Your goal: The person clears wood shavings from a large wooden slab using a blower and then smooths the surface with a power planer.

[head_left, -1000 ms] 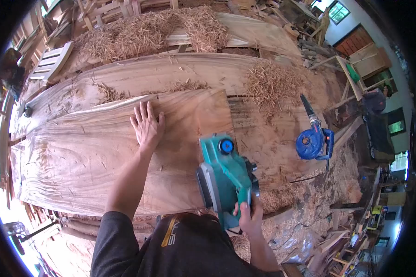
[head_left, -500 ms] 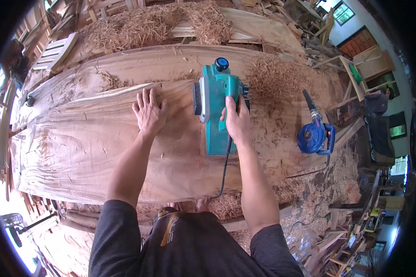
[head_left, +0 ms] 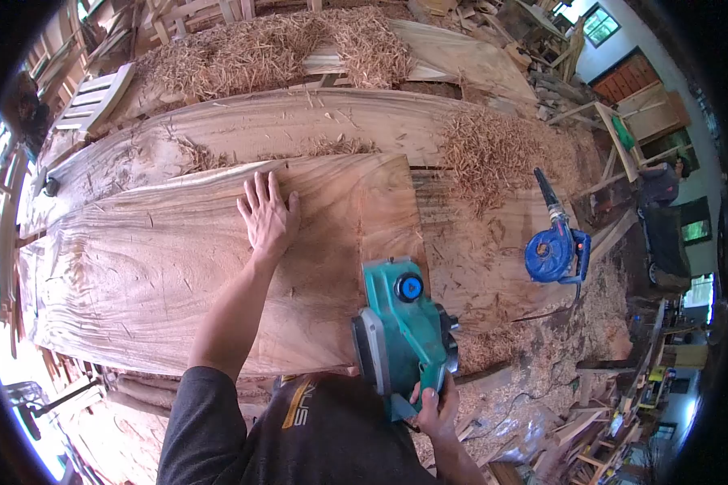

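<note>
A green electric planer (head_left: 404, 323) with a black and blue front knob sits at the near edge of a broad wooden slab (head_left: 162, 267), close to my body. My right hand (head_left: 437, 411) is wrapped round the planer's rear handle. Toward the slab's far edge, my left hand (head_left: 270, 220) lies flat on the wood with its fingers spread. A smoother, paler band of wood shows at the slab's right end, beyond the planer. The planer's underside is hidden.
A blue blower (head_left: 552, 254) with a black nozzle lies to the right. Piles of wood shavings (head_left: 489, 153) cover the boards behind and right of the slab. A slatted wooden piece (head_left: 97, 99) stands at the far left.
My right hand has drawn the planer toward my body, from the slab's far edge to its near edge, uncovering the right end. My left hand stays flat on the slab.
</note>
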The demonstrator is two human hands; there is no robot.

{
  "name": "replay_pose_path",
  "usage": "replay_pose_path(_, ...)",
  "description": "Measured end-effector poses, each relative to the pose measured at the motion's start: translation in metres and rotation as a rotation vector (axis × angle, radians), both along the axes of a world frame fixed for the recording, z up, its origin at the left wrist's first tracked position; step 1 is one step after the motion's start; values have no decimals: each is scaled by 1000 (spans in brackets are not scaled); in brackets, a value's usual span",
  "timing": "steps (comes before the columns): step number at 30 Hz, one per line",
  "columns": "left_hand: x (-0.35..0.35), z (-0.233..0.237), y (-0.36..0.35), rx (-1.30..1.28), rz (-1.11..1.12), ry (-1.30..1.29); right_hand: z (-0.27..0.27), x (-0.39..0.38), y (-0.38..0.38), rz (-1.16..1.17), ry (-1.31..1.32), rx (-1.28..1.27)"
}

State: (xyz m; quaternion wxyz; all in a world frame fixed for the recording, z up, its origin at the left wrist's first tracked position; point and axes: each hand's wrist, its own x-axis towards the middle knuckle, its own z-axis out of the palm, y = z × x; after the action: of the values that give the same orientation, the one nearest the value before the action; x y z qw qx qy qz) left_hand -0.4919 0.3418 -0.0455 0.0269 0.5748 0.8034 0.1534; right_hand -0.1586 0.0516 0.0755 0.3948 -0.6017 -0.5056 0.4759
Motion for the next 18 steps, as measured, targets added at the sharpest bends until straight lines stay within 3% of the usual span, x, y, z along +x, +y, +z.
replay_pose_path(7,2,3,1,-2,2,-36,-4,-38,109,-44,19,50)
replay_pose_path(14,0,3,0,-8,-13,6,-10,-85,258,-100,-291,187)
replay_pose_path(18,-3,-6,3,-5,-18,23,1,-88,233,-70,-207,164)
